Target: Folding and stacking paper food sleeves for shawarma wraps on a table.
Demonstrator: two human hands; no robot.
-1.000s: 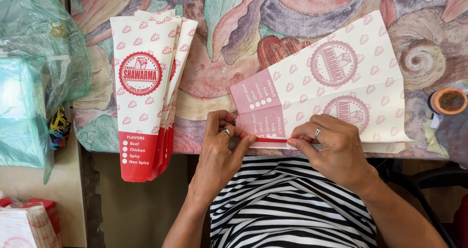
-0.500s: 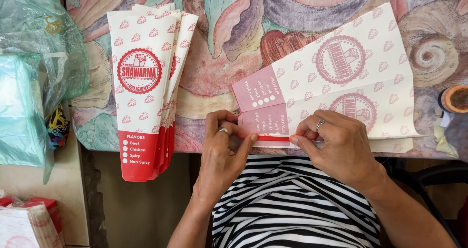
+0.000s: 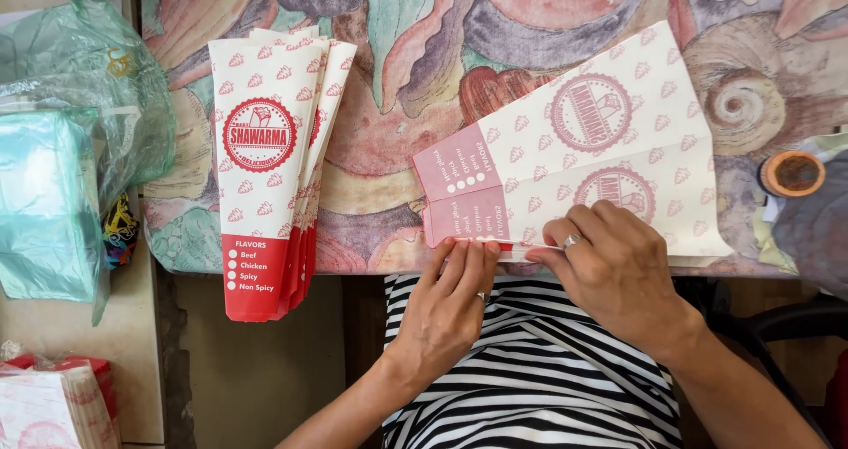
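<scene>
Head view, looking straight down at a table edge covered in a swirly patterned cloth [image 3: 424, 78]. Both hands are on a flat paper sleeve [image 3: 609, 149], white with a red print and a pink band at its narrow end.

The sleeve lies near the table's front edge, right above the striped shirt [image 3: 521, 387]. The left hand [image 3: 446, 312] has its fingertips pressed on the sleeve's lower edge near the pink end, fingers mostly straight, so it's pinning rather than grasping. The right hand [image 3: 618, 268] is curled over the same edge a bit further along, thumb and forefinger pinched on the paper's edge. Looks like they're pressing down a fold or seam along that side.

Progress, as far as I can judge: a fanned stack of finished sleeves [image 3: 274, 166] sits well to the left, so several look done. This one looks mid-fold, with its lower flap partly laid over. More flat paper sits under it, though I can't tell how much is left.

Orientation: the sleeve's long axis runs roughly left to right, tilted up toward the right. The narrow pink end points left and the wide end fans right.

A tape roll [image 3: 792, 173] sits near the right edge, and a green plastic bag [image 3: 62, 175] sits off to the left.
</scene>
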